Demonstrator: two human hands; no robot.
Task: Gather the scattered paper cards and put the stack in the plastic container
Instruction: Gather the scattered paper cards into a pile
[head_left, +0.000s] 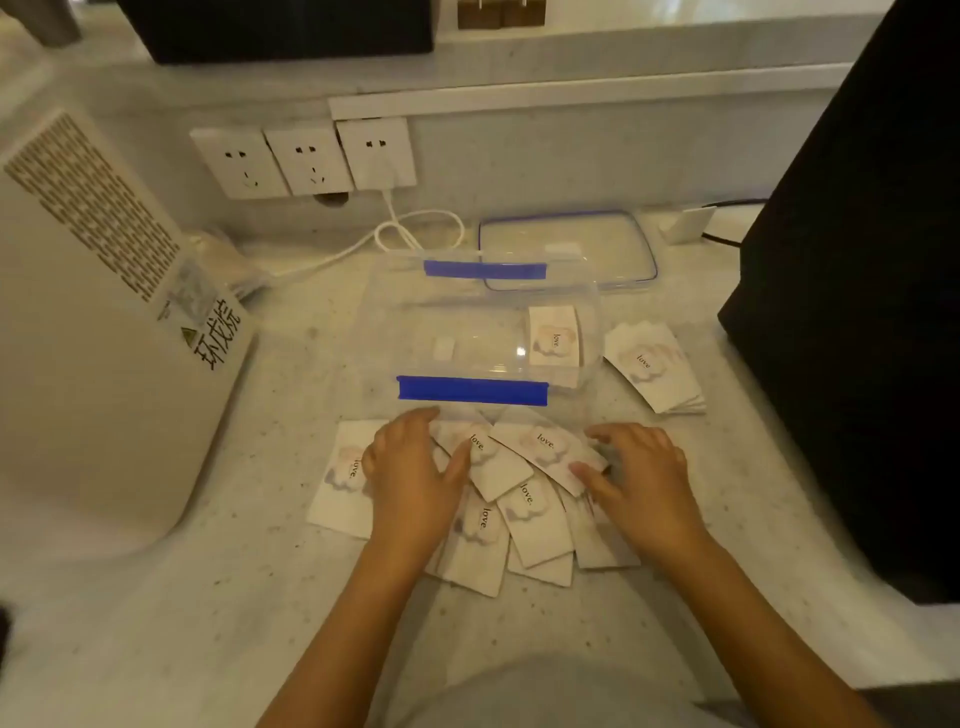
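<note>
Gathering stage, seen from the head camera. A fan of overlapping paper cards (519, 499) is spread on the speckled countertop (156, 623) at centre frame, just below the clear plastic container (478, 332), whose blue clips (471, 389) mark its long sides. The left hand (410, 473) is laid flat with fingers spread over the left part of the fan; the right hand (644, 478) is laid over the right part, its fingers curved and its thumb touching a card edge. Nothing is pinched or lifted by either hand. The work is judged to be at an early stage: no squared stack is formed, and a second small pile (654, 369) lies apart at the container's right. One card (553, 335) is seen through the container wall; whether it lies inside cannot be told. The lid (566, 249) rests behind the container. Each card is pale and slightly tapered, with a faint cloud-like motif and the word "love."
</note>
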